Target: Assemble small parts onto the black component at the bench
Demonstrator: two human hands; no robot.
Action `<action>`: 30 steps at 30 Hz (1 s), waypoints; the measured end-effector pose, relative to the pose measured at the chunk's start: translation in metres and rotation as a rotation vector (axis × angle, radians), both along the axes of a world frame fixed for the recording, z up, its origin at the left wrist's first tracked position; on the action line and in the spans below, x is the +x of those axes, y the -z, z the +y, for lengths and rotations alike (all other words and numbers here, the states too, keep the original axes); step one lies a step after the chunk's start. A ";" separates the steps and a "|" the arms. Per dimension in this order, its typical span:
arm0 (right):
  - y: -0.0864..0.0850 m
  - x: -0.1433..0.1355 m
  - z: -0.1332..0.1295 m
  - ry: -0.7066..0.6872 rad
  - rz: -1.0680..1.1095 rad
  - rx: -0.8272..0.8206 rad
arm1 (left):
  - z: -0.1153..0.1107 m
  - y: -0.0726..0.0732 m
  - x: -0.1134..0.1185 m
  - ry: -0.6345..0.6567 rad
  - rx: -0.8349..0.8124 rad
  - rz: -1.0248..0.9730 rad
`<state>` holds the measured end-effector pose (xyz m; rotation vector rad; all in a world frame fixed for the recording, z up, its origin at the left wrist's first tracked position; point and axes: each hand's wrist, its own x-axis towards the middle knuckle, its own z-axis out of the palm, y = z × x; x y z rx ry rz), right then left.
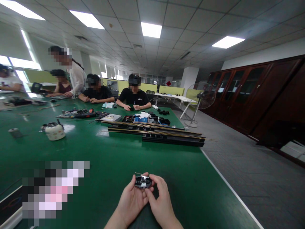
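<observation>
Between my two hands, low in the middle of the head view, is a small black device (143, 182) with silvery metal parts, a white patch and a thin wire at its top left. My left hand (133, 198) cups it from below and the left, the thumb against its side. The thumb and fingers of my right hand (160, 197) close on its right end. Both hands are just above the green table (105, 165). What exactly the device is cannot be made out.
Ahead lie long black rails (173, 141) with thin brass-coloured rods on them. Beyond are a parts tray (143, 118) and tools (78, 113). A cream pot (55, 131) and a grey cylinder (15, 133) stand left. Several people sit or stand across the table; a fan (199, 98) stands right.
</observation>
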<state>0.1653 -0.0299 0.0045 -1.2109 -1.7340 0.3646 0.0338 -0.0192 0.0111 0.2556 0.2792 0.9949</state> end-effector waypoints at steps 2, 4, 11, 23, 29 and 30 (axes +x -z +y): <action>-0.001 0.000 -0.001 -0.002 -0.003 0.009 | 0.000 0.000 0.000 -0.016 -0.010 0.013; -0.002 0.000 -0.001 -0.001 -0.008 0.008 | -0.001 0.000 0.000 -0.029 -0.019 0.029; -0.003 0.000 -0.001 -0.010 -0.005 -0.003 | -0.001 -0.003 0.000 -0.037 -0.048 0.039; 0.000 0.000 0.000 -0.010 0.002 -0.018 | -0.001 -0.001 0.002 -0.075 -0.078 0.090; -0.001 0.000 0.000 -0.017 -0.001 -0.026 | -0.002 -0.003 0.003 -0.059 -0.066 0.068; -0.002 0.000 0.000 -0.015 0.000 -0.022 | -0.002 -0.003 0.003 -0.059 -0.067 0.070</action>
